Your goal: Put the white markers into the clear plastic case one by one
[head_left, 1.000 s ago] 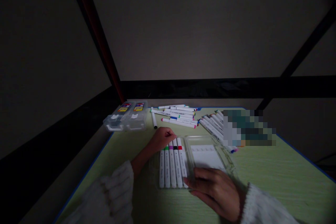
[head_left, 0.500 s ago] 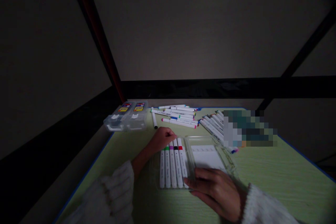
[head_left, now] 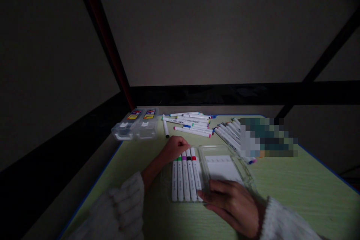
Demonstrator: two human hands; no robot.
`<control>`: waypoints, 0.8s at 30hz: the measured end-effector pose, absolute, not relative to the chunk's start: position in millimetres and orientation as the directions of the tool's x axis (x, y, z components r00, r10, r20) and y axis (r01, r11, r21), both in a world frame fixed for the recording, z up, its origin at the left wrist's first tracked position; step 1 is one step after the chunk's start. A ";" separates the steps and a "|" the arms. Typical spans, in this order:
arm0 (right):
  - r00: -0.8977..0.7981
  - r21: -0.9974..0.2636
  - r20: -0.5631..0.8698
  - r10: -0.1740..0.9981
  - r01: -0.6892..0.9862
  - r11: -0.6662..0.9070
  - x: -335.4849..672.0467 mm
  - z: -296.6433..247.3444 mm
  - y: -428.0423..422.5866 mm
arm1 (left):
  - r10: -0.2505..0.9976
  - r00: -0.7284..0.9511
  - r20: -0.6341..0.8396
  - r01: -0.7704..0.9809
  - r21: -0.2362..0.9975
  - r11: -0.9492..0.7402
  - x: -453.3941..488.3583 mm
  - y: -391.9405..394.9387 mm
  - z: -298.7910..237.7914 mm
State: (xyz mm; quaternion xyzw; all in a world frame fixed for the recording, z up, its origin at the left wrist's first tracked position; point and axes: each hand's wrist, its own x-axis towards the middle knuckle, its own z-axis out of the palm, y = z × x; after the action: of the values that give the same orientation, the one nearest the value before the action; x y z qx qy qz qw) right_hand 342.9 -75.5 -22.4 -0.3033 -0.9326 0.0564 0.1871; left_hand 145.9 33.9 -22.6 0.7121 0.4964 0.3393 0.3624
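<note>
A clear plastic case (head_left: pixel 225 153) lies open on the green table (head_left: pixel 295 183). Its left half holds a row of several white markers (head_left: pixel 185 176) with coloured caps. My left hand (head_left: pixel 174 149) rests curled at the cap ends of the leftmost markers, fingers closed on their tips. My right hand (head_left: pixel 233 204) lies at the near edge of the case, fingers extended and touching the bottom ends of the markers and the case's middle. Both wrists wear white knitted sleeves.
Loose white markers (head_left: pixel 191 122) lie in a pile at the table's far side, and a second pile of markers (head_left: pixel 229 135) sits to the right by a blurred patch. Two closed clear cases (head_left: pixel 137 125) stand at the far left corner. Dark frame bars run behind the table.
Almost nothing differs. The view has drifted slightly; both hands stay in place at the open case.
</note>
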 end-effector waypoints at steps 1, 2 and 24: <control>-0.732 -0.217 0.339 0.591 0.550 0.806 342.3 -23.8 -75.6 | 0.953 0.277 0.121 0.464 0.852 -0.243 146.1 33.9 -22.6; -0.722 -0.214 0.357 0.592 0.554 0.805 341.7 -25.1 -75.8 | 0.953 0.277 0.121 0.467 0.850 -0.244 146.3 34.0 -22.7; -0.749 -0.196 0.305 0.588 0.556 0.808 343.7 -22.9 -76.6 | 0.948 0.284 0.143 0.508 0.816 -0.276 145.9 36.3 -24.7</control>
State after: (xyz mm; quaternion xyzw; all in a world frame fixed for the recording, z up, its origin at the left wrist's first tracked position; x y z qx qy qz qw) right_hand 343.7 -76.6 -22.9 -0.3062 -0.9339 0.0462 0.1784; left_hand 145.9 36.3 -24.7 0.7279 0.5001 0.3285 0.3348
